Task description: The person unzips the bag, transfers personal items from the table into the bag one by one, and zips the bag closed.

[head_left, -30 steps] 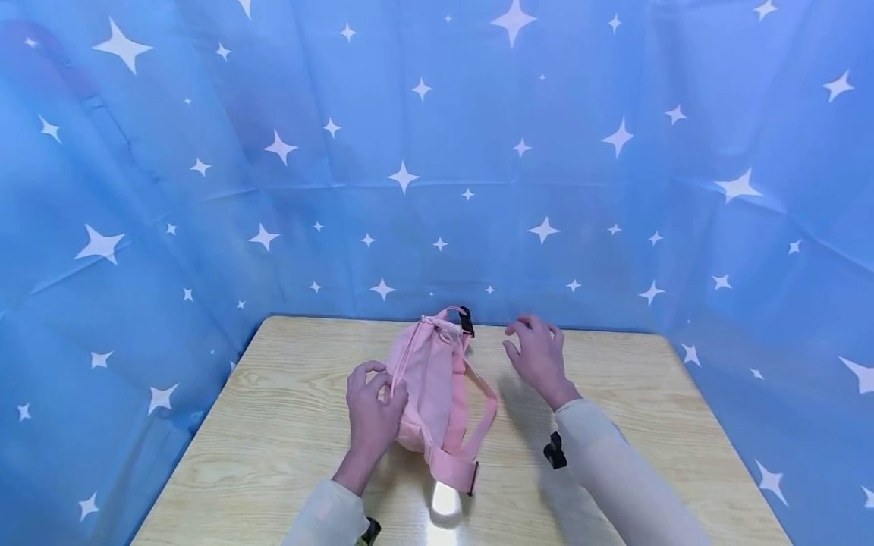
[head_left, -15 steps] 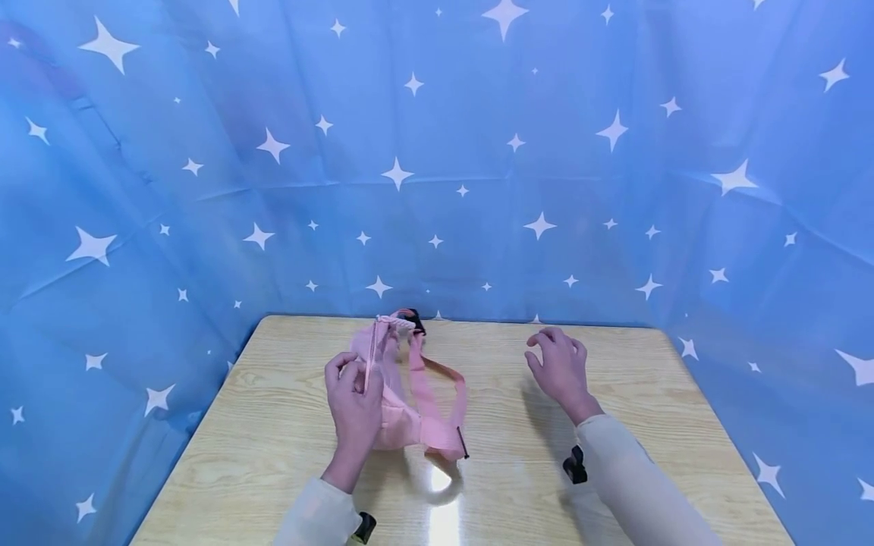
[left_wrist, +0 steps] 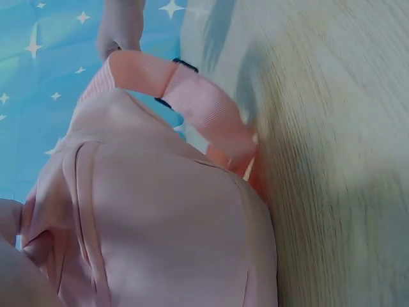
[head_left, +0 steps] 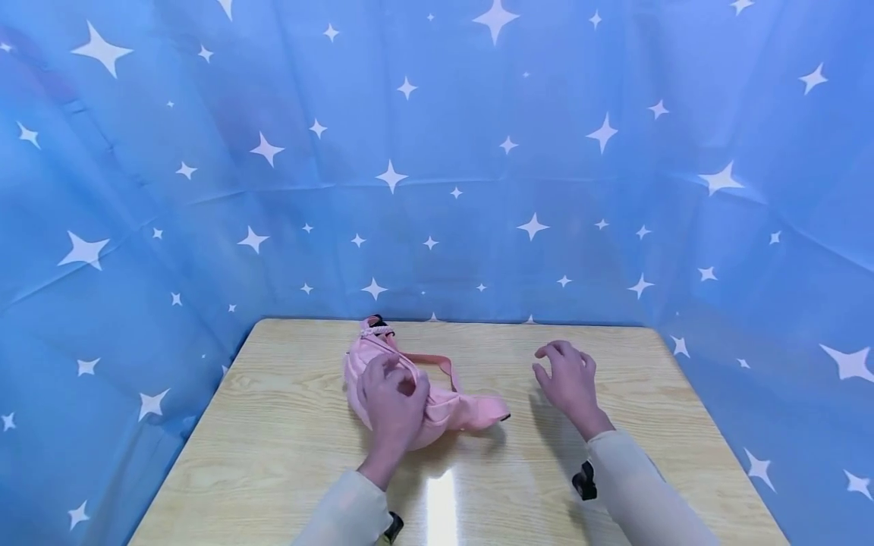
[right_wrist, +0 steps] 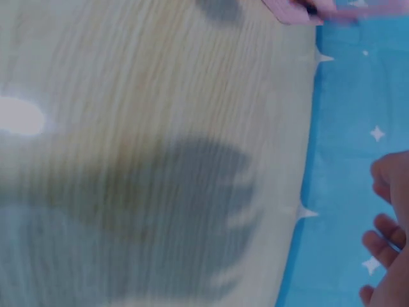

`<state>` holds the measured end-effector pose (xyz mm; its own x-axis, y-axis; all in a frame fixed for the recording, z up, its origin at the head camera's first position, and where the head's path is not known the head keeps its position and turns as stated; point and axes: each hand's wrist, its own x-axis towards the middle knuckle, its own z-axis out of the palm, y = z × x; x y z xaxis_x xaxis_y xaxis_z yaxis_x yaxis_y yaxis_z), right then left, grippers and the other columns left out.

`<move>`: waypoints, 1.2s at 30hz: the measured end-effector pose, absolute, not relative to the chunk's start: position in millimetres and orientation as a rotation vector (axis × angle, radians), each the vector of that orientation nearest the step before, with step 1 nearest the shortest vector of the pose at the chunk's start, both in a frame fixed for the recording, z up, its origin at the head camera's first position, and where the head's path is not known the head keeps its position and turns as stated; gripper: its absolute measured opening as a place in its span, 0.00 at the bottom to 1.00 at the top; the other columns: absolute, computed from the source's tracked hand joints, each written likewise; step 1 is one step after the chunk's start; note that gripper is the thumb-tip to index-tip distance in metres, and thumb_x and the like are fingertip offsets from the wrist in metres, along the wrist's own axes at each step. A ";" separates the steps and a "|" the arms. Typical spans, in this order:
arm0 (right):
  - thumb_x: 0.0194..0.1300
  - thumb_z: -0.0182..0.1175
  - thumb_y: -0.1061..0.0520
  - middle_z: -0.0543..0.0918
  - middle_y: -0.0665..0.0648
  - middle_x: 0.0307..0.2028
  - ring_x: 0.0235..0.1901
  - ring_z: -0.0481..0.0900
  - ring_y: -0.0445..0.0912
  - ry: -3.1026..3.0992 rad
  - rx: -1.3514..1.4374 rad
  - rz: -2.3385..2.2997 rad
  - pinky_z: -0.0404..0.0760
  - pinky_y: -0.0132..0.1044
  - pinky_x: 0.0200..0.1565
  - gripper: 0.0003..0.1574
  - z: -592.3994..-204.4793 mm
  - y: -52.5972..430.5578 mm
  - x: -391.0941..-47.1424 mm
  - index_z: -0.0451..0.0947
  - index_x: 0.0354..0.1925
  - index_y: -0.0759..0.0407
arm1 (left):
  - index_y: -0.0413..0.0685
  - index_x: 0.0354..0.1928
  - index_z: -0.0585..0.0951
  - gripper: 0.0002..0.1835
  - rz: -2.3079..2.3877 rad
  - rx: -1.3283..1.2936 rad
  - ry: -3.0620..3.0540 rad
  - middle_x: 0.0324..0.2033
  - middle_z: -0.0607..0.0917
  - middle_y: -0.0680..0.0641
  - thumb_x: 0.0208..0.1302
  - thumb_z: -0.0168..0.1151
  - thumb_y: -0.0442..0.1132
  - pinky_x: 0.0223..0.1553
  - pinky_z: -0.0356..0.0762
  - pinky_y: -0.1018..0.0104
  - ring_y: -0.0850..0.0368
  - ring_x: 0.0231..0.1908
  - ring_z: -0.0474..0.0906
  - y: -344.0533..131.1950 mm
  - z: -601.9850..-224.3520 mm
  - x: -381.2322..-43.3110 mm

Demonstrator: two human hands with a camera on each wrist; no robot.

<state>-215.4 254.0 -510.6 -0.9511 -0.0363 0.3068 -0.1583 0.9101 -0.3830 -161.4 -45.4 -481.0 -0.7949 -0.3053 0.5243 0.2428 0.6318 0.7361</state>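
My left hand (head_left: 392, 402) pinches the upper side of a pink waist bag (head_left: 444, 413) between thumb and fingers. The bag lies slantwise, its wide strap end pointing right and its black buckle (head_left: 378, 326) at the far end. In the left wrist view the smooth pink fabric (left_wrist: 166, 217) fills much of the picture, with folds by the fingers and a webbing strap (left_wrist: 211, 109) looping over a black slider. My right hand (head_left: 570, 383) hovers over the table to the right, fingers loosely bent around nothing. That hand (right_wrist: 393, 236) shows at the right wrist view's edge.
A wood-grain table (head_left: 273, 455) carries the bag, with a bright light reflection near its front. A blue curtain (head_left: 437, 152) with white stars hangs behind and at both sides. Black wrist cameras (head_left: 584, 481) sit under the sleeves.
The bag has shifted left and turned in my left hand, its strap end swinging from the front toward the right. My right hand has drifted right and slightly nearer.
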 end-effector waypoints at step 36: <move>0.66 0.58 0.55 0.73 0.67 0.57 0.59 0.71 0.64 -2.815 0.052 0.646 0.54 0.68 0.62 0.13 -527.0 267.8 -196.6 0.78 0.47 0.59 | 0.64 0.77 0.37 0.65 -1.552 -0.182 -2.695 0.77 0.40 0.43 0.48 0.76 0.50 0.74 0.44 0.40 0.44 0.77 0.38 -159.6 -522.7 -198.1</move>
<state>-196.6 267.8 -527.0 -0.9675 0.0216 0.2518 -0.0904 0.9009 -0.4244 -198.1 -159.6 -522.7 -0.9928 0.0879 0.0808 0.1140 0.4973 0.8601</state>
